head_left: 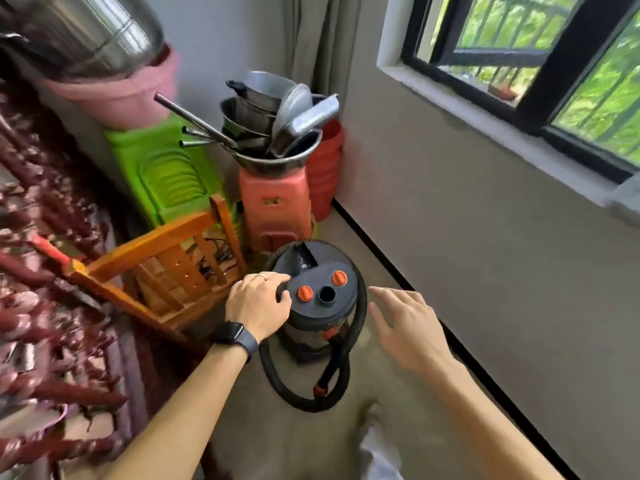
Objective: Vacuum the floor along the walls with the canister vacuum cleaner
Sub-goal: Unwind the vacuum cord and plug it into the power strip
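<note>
Two hands show on my feed. My left hand (258,303) curls over the lid rim of the canister vacuum cleaner (322,268), which stands on the floor (311,441) near the wall (485,237). My right hand (405,327) hovers at its 3 o'clock, fingers spread, touching nothing. Its black hose (311,406) loops at 6 o'clock, and a wooden chair (162,239) sits at 9.

Two bare forearms reach forward and down.
The left hand (258,303) curls fingers and thumb over the rim of the canister vacuum cleaner (344,299); the right hand (405,327) hovers apart, fingers straight and spread.
</note>
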Motion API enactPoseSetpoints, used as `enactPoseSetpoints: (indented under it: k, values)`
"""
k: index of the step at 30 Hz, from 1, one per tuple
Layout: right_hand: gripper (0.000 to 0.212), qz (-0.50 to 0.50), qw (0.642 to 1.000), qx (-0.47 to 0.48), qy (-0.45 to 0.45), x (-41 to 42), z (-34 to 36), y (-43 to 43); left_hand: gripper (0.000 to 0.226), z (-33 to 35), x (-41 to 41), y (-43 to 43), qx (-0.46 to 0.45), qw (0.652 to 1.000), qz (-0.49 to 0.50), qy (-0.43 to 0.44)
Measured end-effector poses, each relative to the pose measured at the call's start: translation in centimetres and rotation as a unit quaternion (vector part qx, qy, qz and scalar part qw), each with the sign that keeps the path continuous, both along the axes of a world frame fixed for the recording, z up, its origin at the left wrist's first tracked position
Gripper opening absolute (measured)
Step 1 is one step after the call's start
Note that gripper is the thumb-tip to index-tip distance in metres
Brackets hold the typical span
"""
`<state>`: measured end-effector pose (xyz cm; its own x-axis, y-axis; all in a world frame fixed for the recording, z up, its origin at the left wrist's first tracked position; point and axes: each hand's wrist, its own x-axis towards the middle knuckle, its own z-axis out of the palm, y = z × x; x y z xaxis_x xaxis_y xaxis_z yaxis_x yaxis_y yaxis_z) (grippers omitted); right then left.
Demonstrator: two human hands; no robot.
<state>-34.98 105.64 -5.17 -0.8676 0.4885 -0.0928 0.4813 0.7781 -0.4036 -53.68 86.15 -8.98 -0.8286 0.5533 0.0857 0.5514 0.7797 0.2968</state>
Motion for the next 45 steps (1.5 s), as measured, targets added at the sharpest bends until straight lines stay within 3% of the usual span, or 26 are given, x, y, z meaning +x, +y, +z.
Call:
enactPoseSetpoints:
  k: [6,15,21,28,35,41,45]
  values:
    - [0.040,0.065,0.997,-0.028,-0.021,-9.4,-4.5,7.1,0.034,-3.4,-6.2,5.6,-0.022,0.998,0.059,-0.024]
    - [0.052,0.154,0.974,-0.075,-0.148,-21.9,-13.5,14.7,0.036,-11.0,-11.7,9.4,-0.050,0.964,0.193,-0.177]
    - [0.064,0.179,0.957,-0.090,-0.209,-30.6,-21.1,14.7,0.043,-17.2,-18.0,9.5,-0.073,0.943,0.230,-0.228]
    - [0.084,0.162,0.962,-0.080,-0.205,-39.8,-31.2,11.4,0.052,-28.7,-29.8,12.1,-0.047,0.927,0.284,-0.240]
    - [0.071,0.101,0.964,-0.112,-0.220,-44.0,-37.1,10.2,0.075,-37.7,-40.8,12.7,-0.204,0.914,0.291,-0.195]
    - [0.074,0.098,0.961,-0.118,-0.230,-43.9,-38.0,10.2,0.102,-45.5,-45.4,10.9,-0.273,0.873,0.348,-0.205]
    - [0.072,0.087,0.964,-0.118,-0.224,-43.7,-38.4,10.0,0.090,-48.2,-47.0,10.3,-0.307,0.852,0.367,-0.213]
